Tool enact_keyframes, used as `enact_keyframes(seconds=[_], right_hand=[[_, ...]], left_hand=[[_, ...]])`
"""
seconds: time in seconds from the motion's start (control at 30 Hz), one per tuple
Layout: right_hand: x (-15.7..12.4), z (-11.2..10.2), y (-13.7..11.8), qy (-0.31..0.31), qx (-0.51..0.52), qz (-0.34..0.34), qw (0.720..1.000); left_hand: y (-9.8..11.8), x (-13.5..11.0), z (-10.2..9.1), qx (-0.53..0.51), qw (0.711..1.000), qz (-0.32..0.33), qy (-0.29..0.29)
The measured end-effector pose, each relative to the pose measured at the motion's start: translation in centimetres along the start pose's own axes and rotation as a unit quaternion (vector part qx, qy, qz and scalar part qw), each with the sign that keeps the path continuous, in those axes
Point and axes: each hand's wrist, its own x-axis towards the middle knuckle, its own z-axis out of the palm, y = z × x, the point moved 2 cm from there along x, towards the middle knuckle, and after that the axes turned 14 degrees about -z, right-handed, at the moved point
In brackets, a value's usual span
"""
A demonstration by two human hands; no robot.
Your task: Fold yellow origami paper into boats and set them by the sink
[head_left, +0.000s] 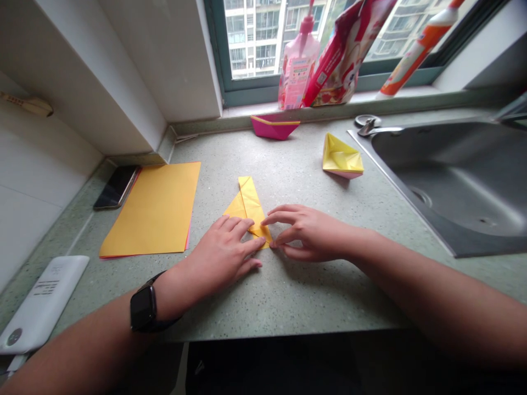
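Observation:
A partly folded piece of yellow-orange paper [251, 202] lies on the speckled countertop, with a long strip along its right side and a triangular part at left. My left hand [224, 246] rests over its lower left part, fingers stretched out and pressing it down; the palm hides some of the paper. At the paper's lower right edge is my right hand [309, 233], its fingers bent and apart, the tips touching the edge and corner. Nothing is gripped in either hand.
A stack of coloured paper [154, 208] and a phone [116, 187] lie left, a white power bank [43, 302] nearer. Behind are a pink paper boat [275, 129] and a yellow one [342, 156]. A steel sink [442, 253] is right; a pump bottle [297, 68] stands on the sill.

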Motion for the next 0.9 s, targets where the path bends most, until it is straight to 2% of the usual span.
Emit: enact_keyframes(seconds=[0.3, 0.4, 0.47, 0.53, 0.63, 0.77, 0.9], right_hand=[[-0.1, 0.0, 0.4, -0.013, 0.022, 0.015, 1.000], [-0.2, 0.0, 0.4, -0.012, 0.025, 0.018, 0.999], [-0.1, 0.0, 0.4, -0.013, 0.025, 0.021, 0.999], [-0.1, -0.1, 0.3, -0.016, 0.023, 0.025, 0.999], [0.0, -0.4, 0.2, -0.021, 0.025, 0.031, 0.999], [0.0, -0.4, 0.2, -0.022, 0.033, 0.041, 0.998], [-0.1, -0.2, 0.4, -0.017, 0.038, 0.040, 0.998]], left_hand=[[0.1, -0.1, -0.9, 0.061, 0.996, -0.072, 0.000], [-0.1, -0.1, -1.1, 0.063, 0.994, -0.088, 0.023], [-0.1, -0.1, -1.0, 0.041, 0.995, -0.074, 0.051], [0.1, 0.0, -0.6, 0.016, 0.997, -0.028, 0.064], [0.4, 0.0, 0.3, 0.001, 0.999, 0.029, 0.035], [0.4, 0.0, 0.7, 0.003, 1.000, 0.004, -0.004], [0.5, -0.2, 0.1, 0.027, 0.999, -0.032, 0.001]])
